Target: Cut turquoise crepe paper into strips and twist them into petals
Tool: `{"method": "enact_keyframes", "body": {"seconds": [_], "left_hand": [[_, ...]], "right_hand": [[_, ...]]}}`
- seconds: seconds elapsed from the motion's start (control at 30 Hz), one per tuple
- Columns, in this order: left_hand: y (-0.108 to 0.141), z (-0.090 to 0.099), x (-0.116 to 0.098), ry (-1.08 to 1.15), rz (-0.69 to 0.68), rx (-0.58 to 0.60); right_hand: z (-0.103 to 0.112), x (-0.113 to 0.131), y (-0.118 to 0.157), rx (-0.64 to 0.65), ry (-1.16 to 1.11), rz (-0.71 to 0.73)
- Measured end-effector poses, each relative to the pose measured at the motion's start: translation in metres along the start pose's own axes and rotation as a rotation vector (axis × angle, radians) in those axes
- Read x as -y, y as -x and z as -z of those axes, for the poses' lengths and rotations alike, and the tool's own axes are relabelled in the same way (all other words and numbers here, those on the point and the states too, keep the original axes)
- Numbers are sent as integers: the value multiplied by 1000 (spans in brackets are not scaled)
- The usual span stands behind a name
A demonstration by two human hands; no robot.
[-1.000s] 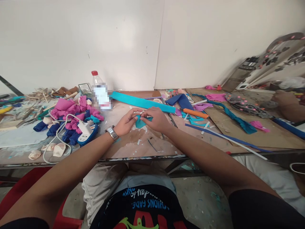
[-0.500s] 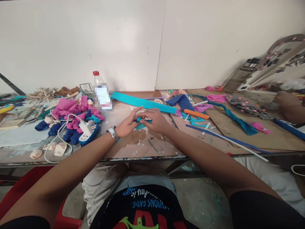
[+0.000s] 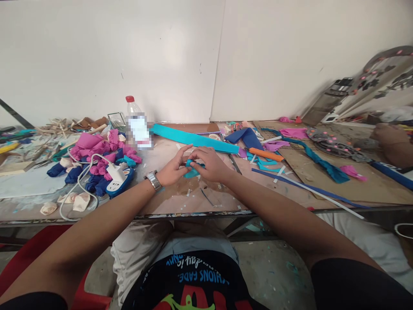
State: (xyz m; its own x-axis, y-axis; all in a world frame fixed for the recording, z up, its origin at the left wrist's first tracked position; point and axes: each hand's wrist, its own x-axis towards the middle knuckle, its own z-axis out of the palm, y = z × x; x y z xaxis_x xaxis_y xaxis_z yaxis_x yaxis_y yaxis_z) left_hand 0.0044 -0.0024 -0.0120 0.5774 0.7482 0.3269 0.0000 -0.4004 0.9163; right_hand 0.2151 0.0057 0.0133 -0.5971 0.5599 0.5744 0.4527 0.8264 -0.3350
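Note:
Between my two hands, over the middle of the table, is a small turquoise crepe-paper piece point(image 3: 191, 171). My left hand point(image 3: 176, 167), with a metal watch at the wrist, pinches it from the left. From the right, my right hand point(image 3: 208, 164) grips the same piece, thumb and fingers pressed on it. The fingertips of both hands nearly meet and hide part of the paper. Behind them a long turquoise strip point(image 3: 193, 138) lies slantwise on the table point(image 3: 171, 200).
Pink and blue rolled paper flowers point(image 3: 87, 146) are heaped at left beside a power strip point(image 3: 120, 183) with a white cable. A bottle point(image 3: 130, 100) stands behind a lit phone. An orange roll point(image 3: 265, 154) lies right of centre. Another person's hand point(image 3: 395, 144) is at far right.
The fingers have shifted slightly around the turquoise piece, and a little more of it shows below them. Both arms stay in nearly the same place.

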Motion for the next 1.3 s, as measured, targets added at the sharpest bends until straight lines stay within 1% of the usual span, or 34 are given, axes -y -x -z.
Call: {"method": "enact_keyframes", "body": {"seconds": [0.1,0.2,0.3,0.47,0.7,0.8,0.9,1.03,1.2,1.3], "left_hand": [[0,0,-1,-58,-7,-39],[-1,0,-3,-99,-4,-32],[-1,0,-4,-98,9,-21],[-2,0,-4,-81,22,-23],[-2,-1,-5,-236,-25,-121],[-2,0,-5,-255,-56,-146],[-2,3,-3,-222,-102,-161],[-3,5,-1,-121,-162,-167],[-6,3,-2,23,-154,-151],[-8,3,-2,82,-160,-168]], "right_hand": [[1,0,0,-70,-41,-52],[2,-1,0,-143,-65,-87],[2,-1,-1,-190,-79,-90],[3,-1,-1,-172,-79,-72],[4,-2,-2,-175,-55,-89],[4,-2,-2,-154,-36,-87],[4,-2,-2,-136,-16,-75],[4,-3,-2,-110,4,-60],[6,-5,-2,-100,25,-28],[5,-7,-2,-103,43,-13]]}}
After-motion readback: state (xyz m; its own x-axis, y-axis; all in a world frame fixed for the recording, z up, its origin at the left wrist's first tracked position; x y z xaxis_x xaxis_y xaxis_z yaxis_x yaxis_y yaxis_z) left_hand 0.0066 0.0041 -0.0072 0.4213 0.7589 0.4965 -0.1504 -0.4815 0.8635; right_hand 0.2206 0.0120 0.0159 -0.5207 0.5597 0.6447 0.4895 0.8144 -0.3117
